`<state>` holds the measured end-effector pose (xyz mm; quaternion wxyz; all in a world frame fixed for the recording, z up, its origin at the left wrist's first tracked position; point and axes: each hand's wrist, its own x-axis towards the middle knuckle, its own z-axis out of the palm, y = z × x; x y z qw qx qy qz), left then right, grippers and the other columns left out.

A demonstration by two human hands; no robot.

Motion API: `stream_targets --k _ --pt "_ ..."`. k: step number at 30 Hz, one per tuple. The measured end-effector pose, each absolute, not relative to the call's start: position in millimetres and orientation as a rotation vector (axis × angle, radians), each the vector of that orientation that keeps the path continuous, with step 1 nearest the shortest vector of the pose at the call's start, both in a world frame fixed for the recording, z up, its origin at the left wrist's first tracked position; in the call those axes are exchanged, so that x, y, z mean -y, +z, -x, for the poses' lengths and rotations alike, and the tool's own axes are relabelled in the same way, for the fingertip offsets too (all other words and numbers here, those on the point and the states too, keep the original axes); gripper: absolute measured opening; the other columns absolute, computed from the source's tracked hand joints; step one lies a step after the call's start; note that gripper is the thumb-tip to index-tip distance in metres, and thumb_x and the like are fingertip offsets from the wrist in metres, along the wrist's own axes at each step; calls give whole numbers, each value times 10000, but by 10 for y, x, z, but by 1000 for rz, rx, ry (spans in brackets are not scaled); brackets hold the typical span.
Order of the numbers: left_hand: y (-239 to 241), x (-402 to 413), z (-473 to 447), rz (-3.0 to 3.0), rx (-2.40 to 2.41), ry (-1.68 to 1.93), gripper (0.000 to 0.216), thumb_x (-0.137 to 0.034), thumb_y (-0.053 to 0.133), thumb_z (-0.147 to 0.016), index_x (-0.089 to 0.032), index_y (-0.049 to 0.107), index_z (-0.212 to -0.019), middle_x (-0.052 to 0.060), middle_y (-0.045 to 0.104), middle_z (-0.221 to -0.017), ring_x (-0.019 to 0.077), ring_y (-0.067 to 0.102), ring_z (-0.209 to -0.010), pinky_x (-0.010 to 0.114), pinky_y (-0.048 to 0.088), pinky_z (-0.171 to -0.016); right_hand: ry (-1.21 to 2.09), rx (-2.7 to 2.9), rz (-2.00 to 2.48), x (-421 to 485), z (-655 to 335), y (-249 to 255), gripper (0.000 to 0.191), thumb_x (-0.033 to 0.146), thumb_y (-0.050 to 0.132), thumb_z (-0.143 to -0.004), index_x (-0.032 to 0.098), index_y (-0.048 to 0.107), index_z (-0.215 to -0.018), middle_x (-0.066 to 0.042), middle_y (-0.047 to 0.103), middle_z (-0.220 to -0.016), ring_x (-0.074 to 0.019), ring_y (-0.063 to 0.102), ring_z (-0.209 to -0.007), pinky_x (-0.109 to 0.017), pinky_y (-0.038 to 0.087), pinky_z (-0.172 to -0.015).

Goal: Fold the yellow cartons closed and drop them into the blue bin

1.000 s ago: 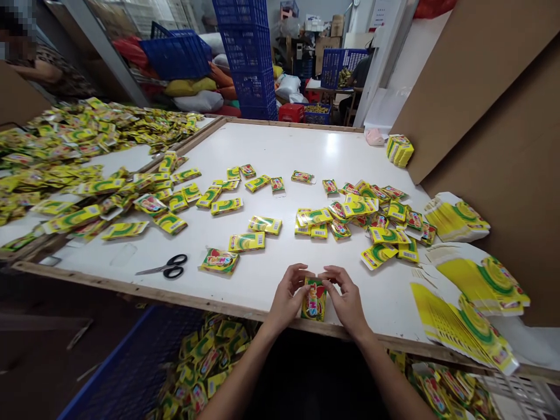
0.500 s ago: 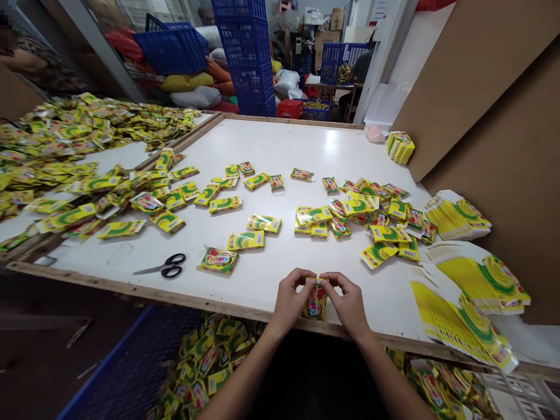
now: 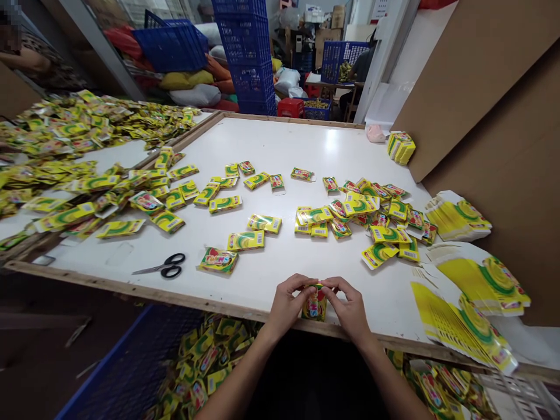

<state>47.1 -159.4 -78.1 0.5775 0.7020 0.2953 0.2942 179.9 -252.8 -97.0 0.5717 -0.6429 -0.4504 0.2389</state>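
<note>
Head view: the printed carton sits at the lower centre of the frame, near the front edge of the white table, its red, green and yellow face turned up toward the camera. The left hand and right hand flank it, and both pinch its upper end: the 2 thumbs press on the printed face while the forefingers curl over the top edge and nearly meet. What the fingertips do behind that edge is hidden, and so is the flap there. Judging by its small size and the thin card of the flat carton blanks at the right of the frame, it should be light, stiff along its folded edges, and easy to dent in the middle of a face. The glossy print may be a little slippery under dry fingers, so a light pinch at the 2 upper corners or along the narrow sides looks safer than a squeeze across the broad face. The end flap is probably the weakest part, likely to crease if forced. Similar cartons lie heaped right of centre, well apart from the hands; black-handled scissors rest at the lower left.
</note>
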Motion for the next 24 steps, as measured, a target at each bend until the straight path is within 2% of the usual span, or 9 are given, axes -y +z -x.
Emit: stream_targets --k 3,7,10,12,14,16,18,21,24 --pt "-725 1616 -372 -1624 -755 777 172 -290 610 -823 -198 734 -899 61 697 -872 200 639 -842 302 511 -764 486 1141 1603 2543 -1968 -996 204 334 536 -895 235 660 -1024 -56 677 -969 -207 618 -862 -350 499 -765" --pt "-530 1518 144 -1619 -990 905 194 -330 569 -845 -189 698 -878 48 675 -876 199 628 -842 299 507 -767 27 1184 1977 2603 -2454 -1117 316 259 516 -855 213 586 -1160 -111 608 -1161 -287 522 -1096 -470 411 -925" --pt "-346 1365 637 -1818 -1117 889 185 -335 594 -828 -208 684 -928 55 656 -1031 232 592 -1024 348 450 -933 -235 1162 2260 2637 -2820 -1203 374 232 533 -804 194 575 -1174 -148 553 -1264 -350 444 -1171 -515 370 -916" --pt "-262 1295 838 -1941 -1174 898 223 -329 603 -824 -228 660 -1015 59 611 -1158 249 539 -1134 383 398 -1007 -280 1189 2342 2627 -2963 -1188 278 246 534 -812 184 618 -1070 -154 615 -1158 -344 498 -1074 -488 381 -863" --pt "-238 1285 861 -1985 -1177 928 247 -318 585 -840 -236 631 -1068 65 578 -1201 250 521 -1159 395 411 -1001 -290 1233 2317 2600 -2989 -1090 182 252 497 -854 180 644 -933 -134 673 -977 -309 550 -947 -453 378 -835" --pt "-280 1337 702 -1961 -1106 954 254 -294 571 -854 -234 604 -1098 71 565 -1200 243 525 -1153 388 449 -967 -289 1244 2186 2573 -2894 -926 204 274 466 -893 180 644 -858 -111 682 -864 -277 574 -868 -420 381 -821" --pt "-372 1436 415 -1899 -994 955 293 -267 579 -852 -234 565 -1143 76 547 -1226 236 524 -1161 388 464 -962 -213 1219 2011 2551 -2706 -746 227 333 481 -904 184 643 -846 -95 683 -850 -249 584 -824 -376 403 -779" --pt "-543 1616 -69 -1811 -813 876 388 -235 623 -820 -237 520 -1194 86 528 -1283 242 510 -1195 405 442 -999 117 1162 1833 2507 -2348 -581 236 383 521 -892 193 654 -845 -59 683 -828 -193 577 -719 -301 424 -645" --pt "-698 1745 -386 -1703 -683 721 352 -217 614 -825 -233 520 -1164 72 611 -1166 222 602 -1048 385 479 -936 445 1090 1705 2458 -2042 -636 238 393 534 -884 191 653 -849 -36 669 -769 -159 549 -637 -271 435 -585"
